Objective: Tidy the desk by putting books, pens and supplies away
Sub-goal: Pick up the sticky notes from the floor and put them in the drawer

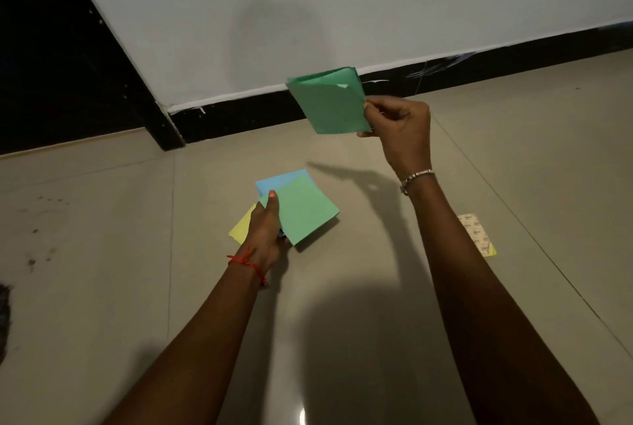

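My left hand point(265, 229) grips a small stack of coloured sticky notes point(303, 210) low over the floor; a green sheet lies on top, with a blue one and a yellow one fanned out beneath. My right hand point(399, 126) is raised farther away, near the wall, and pinches a few green sticky notes point(327, 106) by their right edge between thumb and fingers. These green sheets hang upright, and their top corner is slightly parted.
A pale tiled floor point(120, 253) spreads under both arms. A white wall with a black skirting point(239, 113) runs along the back. A small yellow-edged card point(478, 234) lies on the floor to the right of my right forearm. Dark stains mark the floor at the left.
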Action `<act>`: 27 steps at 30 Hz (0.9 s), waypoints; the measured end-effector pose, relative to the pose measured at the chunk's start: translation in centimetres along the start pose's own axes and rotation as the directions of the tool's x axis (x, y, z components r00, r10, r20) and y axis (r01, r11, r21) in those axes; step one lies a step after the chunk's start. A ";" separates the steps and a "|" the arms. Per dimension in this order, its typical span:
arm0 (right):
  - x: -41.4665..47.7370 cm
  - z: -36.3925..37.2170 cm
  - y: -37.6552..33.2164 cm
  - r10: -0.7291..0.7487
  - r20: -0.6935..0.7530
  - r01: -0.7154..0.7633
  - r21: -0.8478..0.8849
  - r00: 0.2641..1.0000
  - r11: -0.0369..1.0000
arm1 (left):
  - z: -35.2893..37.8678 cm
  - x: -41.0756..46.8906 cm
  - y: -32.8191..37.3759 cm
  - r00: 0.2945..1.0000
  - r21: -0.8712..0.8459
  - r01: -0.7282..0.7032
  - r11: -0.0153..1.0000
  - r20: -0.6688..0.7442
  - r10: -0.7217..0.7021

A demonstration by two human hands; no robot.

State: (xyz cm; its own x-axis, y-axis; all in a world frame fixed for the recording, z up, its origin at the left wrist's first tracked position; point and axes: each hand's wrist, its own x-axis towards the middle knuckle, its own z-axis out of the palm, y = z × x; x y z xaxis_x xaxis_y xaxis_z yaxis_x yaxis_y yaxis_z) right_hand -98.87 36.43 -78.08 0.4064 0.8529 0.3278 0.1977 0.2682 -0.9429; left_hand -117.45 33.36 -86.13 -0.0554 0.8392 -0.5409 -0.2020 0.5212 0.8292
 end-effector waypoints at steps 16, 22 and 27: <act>-6.4 6.7 3.9 0.243 0.567 0.064 -0.467 0.787 0.882 | -4.4 -1.4 3.3 0.993 -0.213 -0.043 0.976 -0.115 0.018; -9.4 11.4 7.5 0.451 0.695 0.221 -0.650 0.560 0.727 | -7.9 -0.7 3.0 0.964 -0.157 -0.104 0.982 -0.259 0.061; -11.2 12.9 8.0 0.476 0.557 0.237 -0.782 0.680 0.576 | -8.7 -0.3 2.3 0.956 -0.167 -0.100 0.981 -0.288 0.048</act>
State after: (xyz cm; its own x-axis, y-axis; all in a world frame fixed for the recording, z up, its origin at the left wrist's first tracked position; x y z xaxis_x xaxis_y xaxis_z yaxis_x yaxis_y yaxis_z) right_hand -113.39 34.82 -90.05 -0.1264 0.9575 -0.2591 0.9081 0.0066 -0.4186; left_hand -126.40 32.93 -85.24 -0.3441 0.7832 -0.5179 -0.3557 0.4017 0.8439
